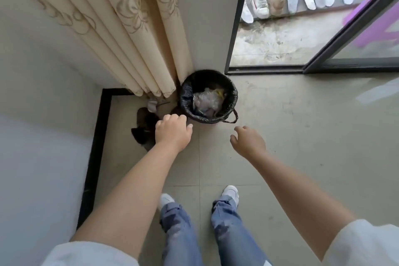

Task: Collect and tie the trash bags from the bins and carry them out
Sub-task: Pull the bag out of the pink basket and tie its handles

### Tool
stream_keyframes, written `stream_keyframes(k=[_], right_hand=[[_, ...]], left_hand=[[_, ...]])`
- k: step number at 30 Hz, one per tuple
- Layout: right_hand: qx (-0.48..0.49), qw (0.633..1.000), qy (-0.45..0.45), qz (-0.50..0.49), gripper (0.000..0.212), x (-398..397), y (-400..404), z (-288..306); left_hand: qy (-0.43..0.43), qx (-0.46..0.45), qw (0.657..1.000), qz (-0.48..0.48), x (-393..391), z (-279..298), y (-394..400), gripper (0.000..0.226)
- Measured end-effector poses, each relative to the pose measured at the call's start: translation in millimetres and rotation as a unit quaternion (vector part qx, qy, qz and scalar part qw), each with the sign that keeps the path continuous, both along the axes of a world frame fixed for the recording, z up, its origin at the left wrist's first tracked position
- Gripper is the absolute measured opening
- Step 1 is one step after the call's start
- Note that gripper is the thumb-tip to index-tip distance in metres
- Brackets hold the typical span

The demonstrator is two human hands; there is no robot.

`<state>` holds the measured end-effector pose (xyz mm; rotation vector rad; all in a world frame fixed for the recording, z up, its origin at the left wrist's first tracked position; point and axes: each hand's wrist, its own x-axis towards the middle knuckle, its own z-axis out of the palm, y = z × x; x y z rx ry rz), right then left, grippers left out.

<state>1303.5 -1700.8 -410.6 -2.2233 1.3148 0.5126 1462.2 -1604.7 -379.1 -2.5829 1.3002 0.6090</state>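
Reaching toward a bin (208,114) lined with a black trash bag (185,97), both hands empty.

Standing in the corner beside a cream curtain (121,28), near the sliding door frame (235,17), bag folded over the rim with one loop handle (234,115) hanging out, crumpled plastic (206,100) inside. Left hand (173,130) loosely curled just short of the rim; right hand (248,140) spread, fingers apart, a little farther back. Shoes (261,2) lined up outside.

I stand over the bin (208,97), lined with a black trash bag (187,98), beside the curtain (121,28). My left hand (173,130) and right hand (248,141) reach toward it, both empty.
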Motion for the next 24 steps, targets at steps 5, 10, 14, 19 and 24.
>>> stream_keyframes(k=[5,10,14,19,24], right_hand=[[-0.006,0.999,0.033,-0.008,0.037,26,-35,-122],[-0.029,0.998,0.010,-0.049,0.039,42,-63,-261],[-0.052,0.995,-0.030,-0.083,0.040,52,-81,-353],[-0.113,0.984,-0.079,-0.116,0.053,64,-92,-416],[-0.033,0.965,-0.173,-0.196,0.054,71,-81,-427]], left_hand=[[0.004,-0.008,0.998,-0.059,35,-138,-25,0.039],[0.004,-0.115,0.985,-0.127,60,-280,-59,0.039],[-0.041,-0.252,0.950,-0.179,65,-371,-81,0.039],[-0.072,-0.371,0.901,-0.216,71,-424,-91,0.034],[-0.068,-0.357,0.898,-0.248,77,-423,-88,0.037]])
